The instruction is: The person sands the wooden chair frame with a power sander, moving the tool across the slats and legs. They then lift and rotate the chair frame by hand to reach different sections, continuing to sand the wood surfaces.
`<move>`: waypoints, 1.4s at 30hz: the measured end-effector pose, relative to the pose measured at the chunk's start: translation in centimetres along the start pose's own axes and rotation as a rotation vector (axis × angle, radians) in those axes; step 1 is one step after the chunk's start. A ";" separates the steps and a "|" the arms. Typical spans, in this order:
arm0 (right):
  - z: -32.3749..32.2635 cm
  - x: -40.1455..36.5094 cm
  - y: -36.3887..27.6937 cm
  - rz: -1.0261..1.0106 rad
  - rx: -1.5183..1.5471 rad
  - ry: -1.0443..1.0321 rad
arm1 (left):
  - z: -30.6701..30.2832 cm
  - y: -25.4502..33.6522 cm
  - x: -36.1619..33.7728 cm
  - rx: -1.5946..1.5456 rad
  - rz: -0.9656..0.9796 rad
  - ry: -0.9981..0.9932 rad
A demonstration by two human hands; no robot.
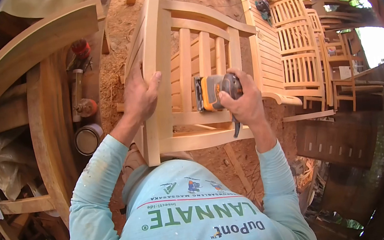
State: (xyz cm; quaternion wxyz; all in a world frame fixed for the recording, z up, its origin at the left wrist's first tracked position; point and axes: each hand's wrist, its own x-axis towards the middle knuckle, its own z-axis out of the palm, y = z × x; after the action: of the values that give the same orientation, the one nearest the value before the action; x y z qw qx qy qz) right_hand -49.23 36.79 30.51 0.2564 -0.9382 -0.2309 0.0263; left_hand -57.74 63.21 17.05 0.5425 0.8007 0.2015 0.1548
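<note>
A pale wooden chair [155, 66] with a slatted back and a slatted seat lies tipped over in front of my body. My left hand [142, 95] grips its long edge board, thumb on the near face and fingers over the far side. In my right hand [245, 97] is an orange and black electric sander [212, 92], my fingers wrapped round its dark top. The sander's flat pad faces left, right at the lower part of the backrest slats [185, 72]. A dark cord or hose end hangs below the tool.
To the left stands a wooden bench frame [47, 140] with a round can [89, 138], a red-capped container [80, 48] and a plastic bag [13, 160]. At right are a long slatted bench [265, 46] and several chairs [292, 32]. Shavings cover the dirt floor [115, 27].
</note>
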 end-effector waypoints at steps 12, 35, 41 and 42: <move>0.1 9.3 2.8 0.048 -0.012 0.013 | 0.2 -0.3 -0.1 0.042 0.027 -0.001; -2.0 16.0 9.3 0.070 0.049 0.059 | -0.1 0.2 0.2 -0.063 -0.008 -0.048; -2.5 13.9 9.0 0.157 0.011 -0.020 | -0.2 0.7 0.1 -0.068 -0.033 -0.057; -2.2 13.2 9.2 0.120 0.030 -0.002 | -0.2 0.7 0.2 -0.078 -0.035 -0.058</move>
State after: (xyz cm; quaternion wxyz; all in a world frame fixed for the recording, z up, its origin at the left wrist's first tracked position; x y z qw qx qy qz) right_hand -33.25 34.64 28.83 0.2681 -0.9464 -0.1741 0.0462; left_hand -57.60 63.23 17.77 0.5814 0.7796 0.1934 0.1298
